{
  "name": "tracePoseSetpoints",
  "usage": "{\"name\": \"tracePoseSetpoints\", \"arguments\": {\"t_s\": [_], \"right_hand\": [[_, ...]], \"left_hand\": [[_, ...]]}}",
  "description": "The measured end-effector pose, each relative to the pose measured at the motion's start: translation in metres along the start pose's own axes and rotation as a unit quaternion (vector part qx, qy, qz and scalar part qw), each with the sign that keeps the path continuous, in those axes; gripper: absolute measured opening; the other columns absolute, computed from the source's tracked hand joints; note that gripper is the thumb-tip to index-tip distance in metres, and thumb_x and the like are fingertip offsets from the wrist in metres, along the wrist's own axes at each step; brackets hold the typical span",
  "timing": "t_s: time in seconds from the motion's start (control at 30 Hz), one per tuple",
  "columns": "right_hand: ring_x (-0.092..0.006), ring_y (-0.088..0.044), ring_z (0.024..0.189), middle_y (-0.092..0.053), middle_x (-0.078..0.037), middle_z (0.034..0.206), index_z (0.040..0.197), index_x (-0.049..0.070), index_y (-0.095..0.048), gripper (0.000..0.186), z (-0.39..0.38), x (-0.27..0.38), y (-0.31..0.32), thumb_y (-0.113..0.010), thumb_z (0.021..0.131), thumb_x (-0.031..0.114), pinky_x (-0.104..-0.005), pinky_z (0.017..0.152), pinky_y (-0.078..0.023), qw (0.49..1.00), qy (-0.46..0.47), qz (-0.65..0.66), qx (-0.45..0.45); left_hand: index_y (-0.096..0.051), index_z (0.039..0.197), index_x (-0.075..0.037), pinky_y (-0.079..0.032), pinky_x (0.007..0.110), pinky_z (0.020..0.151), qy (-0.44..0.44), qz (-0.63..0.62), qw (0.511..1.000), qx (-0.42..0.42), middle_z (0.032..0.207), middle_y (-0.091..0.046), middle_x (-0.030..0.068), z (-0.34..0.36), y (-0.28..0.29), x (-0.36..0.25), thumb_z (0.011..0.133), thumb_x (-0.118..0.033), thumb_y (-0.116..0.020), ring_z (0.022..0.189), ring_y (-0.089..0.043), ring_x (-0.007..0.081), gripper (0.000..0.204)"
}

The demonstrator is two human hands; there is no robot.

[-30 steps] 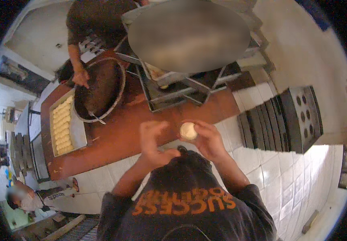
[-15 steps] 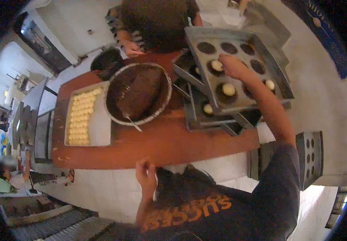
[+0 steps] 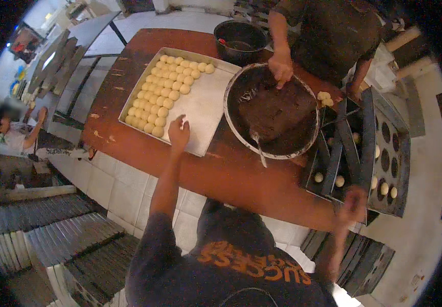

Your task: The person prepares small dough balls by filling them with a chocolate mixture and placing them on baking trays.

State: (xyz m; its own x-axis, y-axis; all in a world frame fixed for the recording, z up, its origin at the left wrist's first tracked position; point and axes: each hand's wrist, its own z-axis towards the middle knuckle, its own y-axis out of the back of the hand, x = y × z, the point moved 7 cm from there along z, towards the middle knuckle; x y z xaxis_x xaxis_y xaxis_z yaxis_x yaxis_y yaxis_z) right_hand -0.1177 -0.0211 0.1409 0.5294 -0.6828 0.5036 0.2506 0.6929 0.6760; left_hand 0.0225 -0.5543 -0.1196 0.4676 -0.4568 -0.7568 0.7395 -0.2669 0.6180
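My left hand (image 3: pixel 179 132) reaches over a shallow metal tray (image 3: pixel 206 110), beside rows of small pale dough balls (image 3: pixel 155 97). Its fingers are slightly curled and apart, and no dough shows between them. Motion blurs my right hand (image 3: pixel 353 202), near the front end of the stacked baking pans, so whether it holds anything is unclear. The top pan (image 3: pixel 402 153) has dark round cups, with a few dough balls (image 3: pixel 384 188) in it. More dough balls (image 3: pixel 339 181) show in the pans below.
A large round basin (image 3: pixel 229 115) of dark brown filling (image 3: pixel 277 110) holds a spoon (image 3: pixel 259 148). Across the table, a co-worker's hand (image 3: pixel 281 66) is over the basin. A black bucket (image 3: pixel 239 43) stands behind the tray. Stacked trays (image 3: pixel 77 250) are at lower left.
My view has swung left. My right hand has left the dough ball in the top pan and come nearer me. My left hand has moved from the table's front edge over the tray.
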Motion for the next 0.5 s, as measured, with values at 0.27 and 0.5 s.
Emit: {"name": "tracePoseSetpoints", "arguments": {"t_s": [0.27,0.5], "right_hand": [[-0.0306,-0.059,0.058,-0.063,-0.013,0.07,0.095,0.007,-0.059,0.025,-0.087,0.058,-0.189,-0.059,0.075,0.023,-0.0382,0.056,-0.049,0.958,-0.087,0.051,0.267],[-0.0365,-0.059,0.064,-0.061,-0.016,0.074,0.108,0.005,-0.044,0.042,-0.051,0.065,-0.241,-0.058,0.075,0.025,-0.0455,0.054,-0.048,0.943,0.017,-0.191,0.273]], "left_hand": [[-0.054,0.111,-0.019,-0.028,0.052,0.092,-0.158,0.302,0.94,0.009,0.128,-0.031,0.0214,0.121,-0.071,0.017,0.073,-0.028,-0.061,0.118,-0.028,0.0384,0.039],[-0.056,0.089,-0.002,-0.04,0.035,0.082,-0.023,-0.074,0.985,0.154,0.111,-0.048,0.0177,0.141,-0.081,0.01,0.076,-0.027,-0.06,0.1,-0.047,0.0299,0.028]]}}
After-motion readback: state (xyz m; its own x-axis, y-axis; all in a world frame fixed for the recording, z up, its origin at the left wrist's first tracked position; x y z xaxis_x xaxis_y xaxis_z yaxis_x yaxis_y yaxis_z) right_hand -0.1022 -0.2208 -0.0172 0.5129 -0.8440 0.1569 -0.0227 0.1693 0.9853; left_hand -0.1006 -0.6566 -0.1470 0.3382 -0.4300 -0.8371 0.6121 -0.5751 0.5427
